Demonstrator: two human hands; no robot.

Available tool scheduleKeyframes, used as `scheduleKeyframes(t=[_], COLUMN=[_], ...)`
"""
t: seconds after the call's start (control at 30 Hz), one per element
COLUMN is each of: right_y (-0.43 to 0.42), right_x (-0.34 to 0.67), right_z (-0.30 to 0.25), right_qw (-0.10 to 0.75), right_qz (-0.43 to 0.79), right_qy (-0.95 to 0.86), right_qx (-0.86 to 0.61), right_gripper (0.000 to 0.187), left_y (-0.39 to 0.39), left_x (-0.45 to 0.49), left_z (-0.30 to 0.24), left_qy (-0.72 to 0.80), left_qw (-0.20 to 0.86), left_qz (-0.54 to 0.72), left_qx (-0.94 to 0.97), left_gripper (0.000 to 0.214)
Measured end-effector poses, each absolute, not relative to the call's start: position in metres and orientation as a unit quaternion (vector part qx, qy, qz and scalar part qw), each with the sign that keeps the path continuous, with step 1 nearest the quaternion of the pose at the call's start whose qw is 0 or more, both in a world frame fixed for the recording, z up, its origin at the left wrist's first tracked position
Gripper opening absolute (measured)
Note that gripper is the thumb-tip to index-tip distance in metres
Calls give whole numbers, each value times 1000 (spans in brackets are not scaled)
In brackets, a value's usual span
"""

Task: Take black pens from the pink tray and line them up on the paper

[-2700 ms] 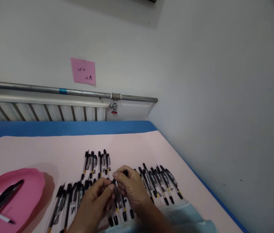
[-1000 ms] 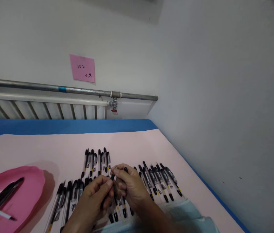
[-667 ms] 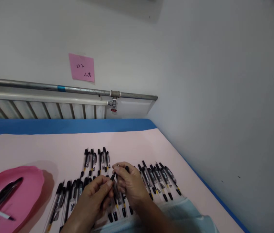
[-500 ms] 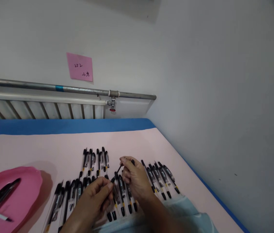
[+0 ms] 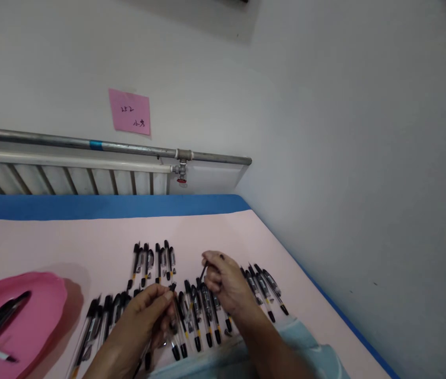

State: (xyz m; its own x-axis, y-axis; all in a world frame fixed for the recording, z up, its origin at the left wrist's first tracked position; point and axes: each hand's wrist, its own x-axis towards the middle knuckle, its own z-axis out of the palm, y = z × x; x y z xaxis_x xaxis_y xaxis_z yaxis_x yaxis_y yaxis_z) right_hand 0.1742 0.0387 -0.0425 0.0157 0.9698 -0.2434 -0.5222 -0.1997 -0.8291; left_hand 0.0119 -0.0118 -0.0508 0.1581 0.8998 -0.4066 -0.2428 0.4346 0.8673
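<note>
My left hand (image 5: pixel 144 318) is closed, thumb and forefinger pinching a pen (image 5: pixel 172 287) whose black end sticks up past the fingertips; the rest of it is mostly hidden by the hand. To its right and a little higher, my right hand (image 5: pixel 229 284) is closed on a thin dark rod (image 5: pixel 204 271) that slants down to the left. A small black end shows above its knuckles. The two held pieces are apart. Under and between both hands lie several clear-barrelled black pens (image 5: pixel 208 310) with loose caps beside them.
Another cluster of pens (image 5: pixel 146 263) lies farther back, and more pens (image 5: pixel 262 287) lie at right. A pink dish (image 5: pixel 51 305) at left holds a large black pen and a white stick. Light blue cloth (image 5: pixel 297 342) lies at the near edge. A wall stands close on the right.
My hands have drawn apart: the right moved slightly right and up with the thin rod, the left slightly left with the pen. The rod's lower end no longer meets the left hand's piece.
</note>
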Motion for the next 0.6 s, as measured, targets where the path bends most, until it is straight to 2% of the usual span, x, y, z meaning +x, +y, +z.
scheduleKeyframes(t=[0.1, 0.2, 0.43, 0.6], right_y=[23, 13, 15, 13], right_x=[152, 136, 135, 133], right_z=[-44, -46, -47, -47], right_qw=[487, 440, 471, 465], right_qz=[693, 705, 699, 711], right_qy=[-300, -324, -298, -299], right_qx=[-438, -452, -449, -435], right_gripper=[25, 25, 26, 28], left_y=[-12, -12, -11, -11], left_x=[14, 15, 19, 19], left_z=[-47, -45, -46, -49], left_qy=[471, 477, 500, 480], left_qw=[707, 715, 677, 696], left_qz=[468, 479, 519, 495], left_qx=[245, 179, 152, 202], left_gripper=[25, 19, 19, 21])
